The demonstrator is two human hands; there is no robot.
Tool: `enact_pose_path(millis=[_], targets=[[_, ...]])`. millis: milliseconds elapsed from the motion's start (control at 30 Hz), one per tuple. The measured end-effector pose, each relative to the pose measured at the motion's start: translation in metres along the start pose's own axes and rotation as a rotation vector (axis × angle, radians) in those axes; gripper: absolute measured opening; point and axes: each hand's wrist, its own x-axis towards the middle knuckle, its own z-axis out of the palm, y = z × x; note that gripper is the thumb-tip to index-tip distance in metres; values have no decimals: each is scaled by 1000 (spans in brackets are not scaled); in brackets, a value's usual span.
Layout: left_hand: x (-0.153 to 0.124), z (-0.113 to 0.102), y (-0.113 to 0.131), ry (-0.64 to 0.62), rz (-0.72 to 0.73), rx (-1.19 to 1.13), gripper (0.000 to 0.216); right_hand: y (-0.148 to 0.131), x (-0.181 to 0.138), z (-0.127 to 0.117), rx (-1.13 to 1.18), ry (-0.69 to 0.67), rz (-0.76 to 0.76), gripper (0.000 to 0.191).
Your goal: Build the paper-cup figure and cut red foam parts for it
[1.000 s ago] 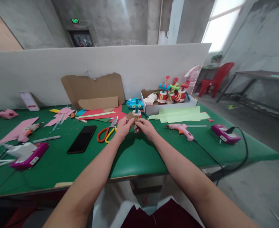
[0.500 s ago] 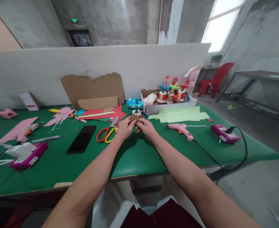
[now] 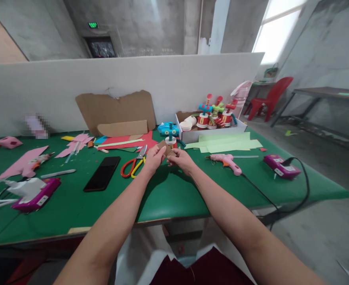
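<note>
My left hand [image 3: 153, 158] and my right hand [image 3: 181, 160] meet over the middle of the green table [image 3: 174, 194]. Both pinch a small brown cardboard piece [image 3: 164, 147] held just above the tabletop. Right behind it stands a small paper-cup robot figure [image 3: 171, 136] with a blue head. Red and yellow scissors [image 3: 134, 163] lie just left of my left hand. A pink glue gun [image 3: 226, 161] lies to the right of my right hand.
A black phone [image 3: 102, 173] lies left of the scissors. A white box [image 3: 213, 128] with three finished cup figures stands at the back right, beside light green paper sheets [image 3: 224, 143]. Cardboard sheets [image 3: 116, 111] lean on the white partition. Purple power blocks [image 3: 279, 167] and cables sit at both ends.
The cardboard piece has tilted slightly between my fingers; both hands stay in nearly the same place.
</note>
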Motion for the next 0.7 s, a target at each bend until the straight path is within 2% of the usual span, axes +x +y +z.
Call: enact_pose_path(millis=[367,433,600,700], targets=[[3,-1,-6,-10,22,60,34,3,3,-1,7,-11,-15,17],[2,-2,-6,-5,74,154,33,5,4,0,-8,6,-22,15],[-3,0,-3,12,352,521,22,9,6,2,-54,95,-65,8],[-5,1,-1,23,368,539,22,8,6,1,-86,113,-103,7]])
